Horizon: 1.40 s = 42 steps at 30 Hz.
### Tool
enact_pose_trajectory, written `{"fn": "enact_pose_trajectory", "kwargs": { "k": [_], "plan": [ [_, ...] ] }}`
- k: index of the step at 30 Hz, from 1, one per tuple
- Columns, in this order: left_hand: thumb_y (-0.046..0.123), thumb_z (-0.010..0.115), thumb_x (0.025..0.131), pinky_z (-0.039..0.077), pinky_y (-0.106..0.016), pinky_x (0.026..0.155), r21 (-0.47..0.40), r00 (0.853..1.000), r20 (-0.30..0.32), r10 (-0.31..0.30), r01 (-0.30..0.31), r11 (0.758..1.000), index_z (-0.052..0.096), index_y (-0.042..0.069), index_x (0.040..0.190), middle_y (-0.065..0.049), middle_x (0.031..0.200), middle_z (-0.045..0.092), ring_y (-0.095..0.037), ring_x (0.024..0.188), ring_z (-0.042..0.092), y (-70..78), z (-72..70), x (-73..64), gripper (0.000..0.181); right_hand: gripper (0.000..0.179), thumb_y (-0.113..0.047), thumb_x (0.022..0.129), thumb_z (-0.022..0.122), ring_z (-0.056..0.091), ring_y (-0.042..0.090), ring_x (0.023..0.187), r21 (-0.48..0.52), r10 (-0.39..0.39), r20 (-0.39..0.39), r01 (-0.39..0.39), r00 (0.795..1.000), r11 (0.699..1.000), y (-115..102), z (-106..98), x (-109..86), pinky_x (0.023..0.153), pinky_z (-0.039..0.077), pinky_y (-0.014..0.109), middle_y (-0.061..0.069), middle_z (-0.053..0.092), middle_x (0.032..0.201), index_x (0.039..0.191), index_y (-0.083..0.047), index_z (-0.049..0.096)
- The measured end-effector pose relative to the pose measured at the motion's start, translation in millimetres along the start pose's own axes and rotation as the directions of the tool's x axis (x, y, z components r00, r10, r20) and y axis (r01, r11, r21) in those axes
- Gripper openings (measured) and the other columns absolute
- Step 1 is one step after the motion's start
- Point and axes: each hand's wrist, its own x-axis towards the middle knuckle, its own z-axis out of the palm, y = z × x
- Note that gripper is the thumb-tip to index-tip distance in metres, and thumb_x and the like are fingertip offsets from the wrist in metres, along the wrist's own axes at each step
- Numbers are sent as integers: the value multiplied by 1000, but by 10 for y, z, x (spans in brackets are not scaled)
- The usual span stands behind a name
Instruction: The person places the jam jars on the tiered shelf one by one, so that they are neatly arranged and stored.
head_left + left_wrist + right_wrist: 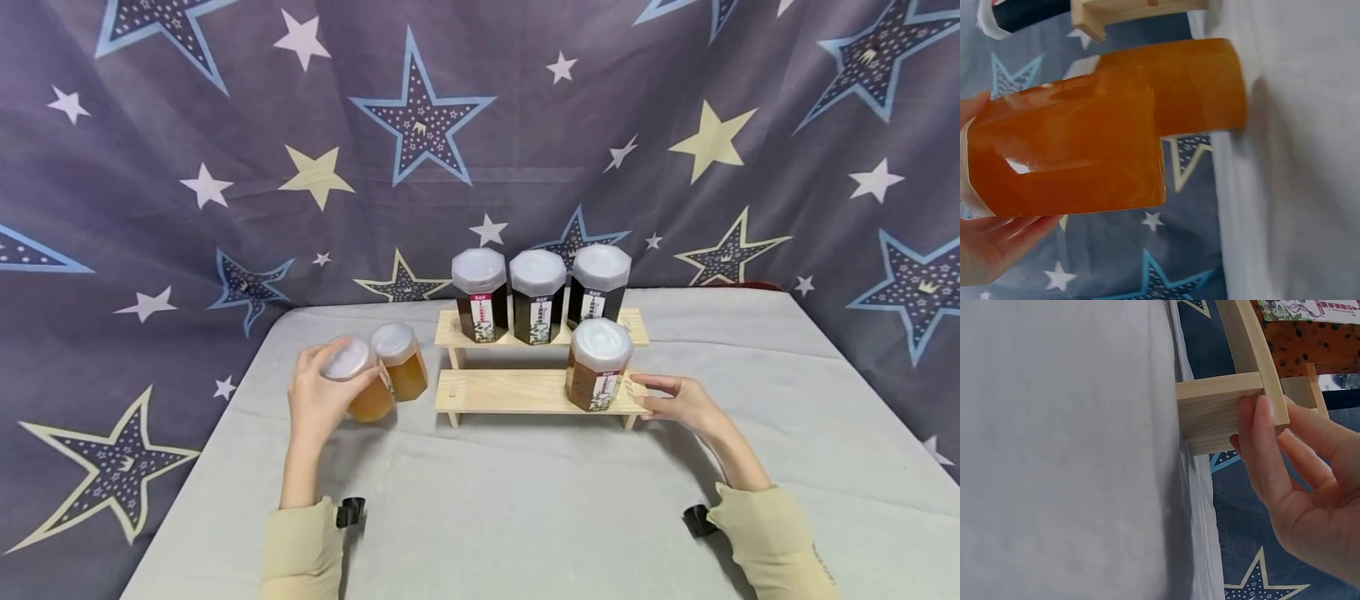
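Note:
My left hand (318,396) grips an amber jar (371,404) with a white lid. In the left wrist view this jar (1072,150) is held off the tabletop. Just behind it a second amber jar (408,377) stands on the cloth. The right hand (682,402) pinches the right end of a two-tier wooden rack (506,392); in the right wrist view its fingers (1266,444) touch the board's end and leg. A reddish-brown jar (592,385), white-lidded and labelled, stands at the right of the lower tier.
On the upper tier stand three dark labelled jars, left (482,317), middle (536,317) and right (595,302), all white-lidded. A light grey cloth (525,508) covers the table. Behind hangs a purple-grey curtain (525,150) printed with stars.

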Motion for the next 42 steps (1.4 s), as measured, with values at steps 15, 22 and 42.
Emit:
{"fn": "enact_pose_trajectory", "kwargs": {
  "k": [15,22,42],
  "plan": [
    [28,81,58,38,-42,83,-50,994,88,67,-62,997,64,13,106,-7,101,54,-25,93,52,304,116,10,53,50,-1,81,60,64,13,70,-7,-21,2,21,1000,1000,17,4,12,68,51,30,35,41,121,122,17,38],
    [28,82,57,40,-41,80,-114,987,117,113,-100,988,64,13,105,-5,100,55,-23,91,53,433,278,11,52,50,-2,81,60,64,13,69,-6,-4,-6,4,1000,1000,18,6,7,68,51,30,35,40,122,123,16,39],
    [28,80,59,41,-38,81,-188,957,213,195,-156,970,65,16,105,-3,99,53,-20,91,51,808,703,-60,50,50,-2,82,59,64,16,70,-15,-12,7,12,1000,1000,11,1,8,69,51,33,34,44,118,123,16,39]
  ]
}}
